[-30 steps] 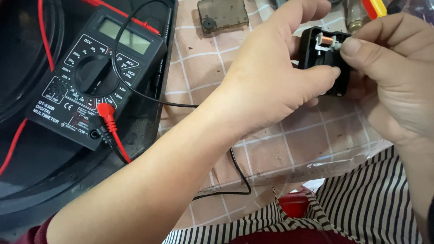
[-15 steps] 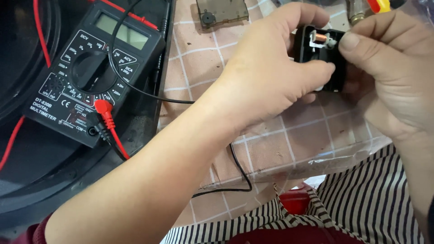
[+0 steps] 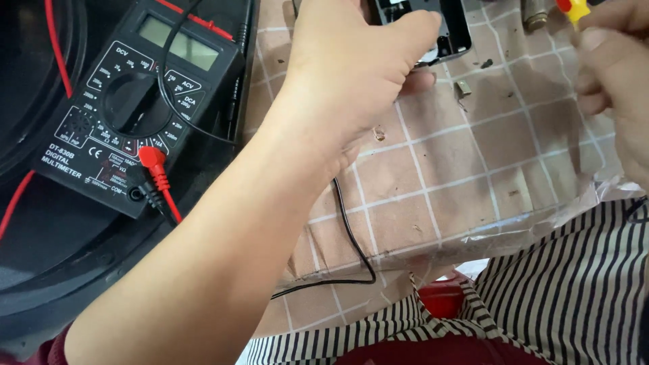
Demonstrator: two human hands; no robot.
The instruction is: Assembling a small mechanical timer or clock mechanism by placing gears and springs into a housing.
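Note:
My left hand (image 3: pixel 351 74) reaches across the checked table cover (image 3: pixel 439 176) and pinches the left edge of a small black electrical part (image 3: pixel 451 30) at the top of the view. Its fingers hide much of the part. My right hand (image 3: pixel 612 61) is at the upper right, blurred, with thumb and fingers curled around the yellow-and-red handle of a screwdriver (image 3: pixel 572 8). A tiny metal piece (image 3: pixel 463 88) lies on the cover just below the black part.
A black digital multimeter (image 3: pixel 135 115) lies at the left, with a red probe plug (image 3: pixel 155 165) and red leads. A black wire (image 3: pixel 351 223) crosses the cover under my left forearm. A brass fitting (image 3: pixel 534 15) sits at the top. Striped cloth (image 3: pixel 554 304) fills the bottom right.
My right hand has let go of the black part and moved right to the screwdriver handle. My left hand has carried the part up and away, toward the top edge.

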